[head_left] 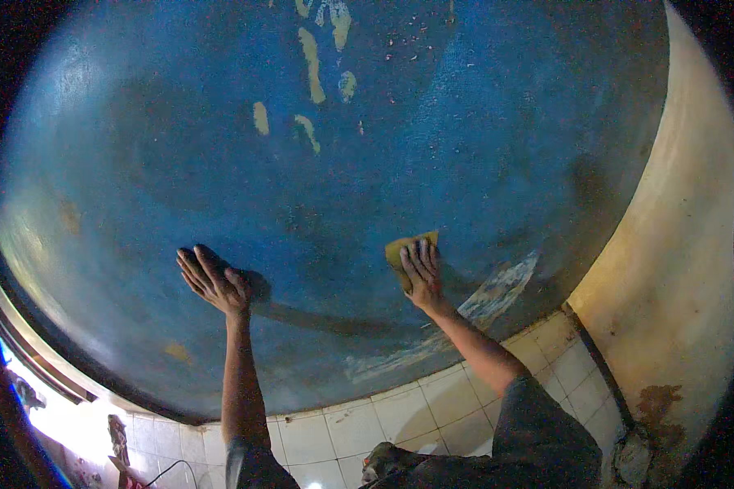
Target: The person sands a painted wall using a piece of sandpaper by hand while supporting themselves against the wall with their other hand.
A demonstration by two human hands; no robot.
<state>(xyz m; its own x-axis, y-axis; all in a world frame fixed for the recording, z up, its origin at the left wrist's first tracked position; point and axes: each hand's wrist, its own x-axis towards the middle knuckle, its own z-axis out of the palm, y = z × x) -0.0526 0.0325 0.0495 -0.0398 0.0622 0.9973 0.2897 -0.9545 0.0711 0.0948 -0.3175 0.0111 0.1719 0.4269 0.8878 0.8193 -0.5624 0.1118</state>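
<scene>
A blue painted wall fills most of the view in front of me. My left hand rests on it with the palm flat and fingers stretched, holding nothing. Off to its right, my right hand presses a folded yellowish sheet, probably sandpaper, against the blue surface. The sheet's upper and left edges stick out past my fingers; the rest is hidden under the hand. A whitish scuffed patch marks the wall just right of my right forearm.
Several pale filler-like patches show higher on the wall. White tiles run along below the blue paint. A cream wall meets it at the right. At lower left are a bright opening and a thin black cable.
</scene>
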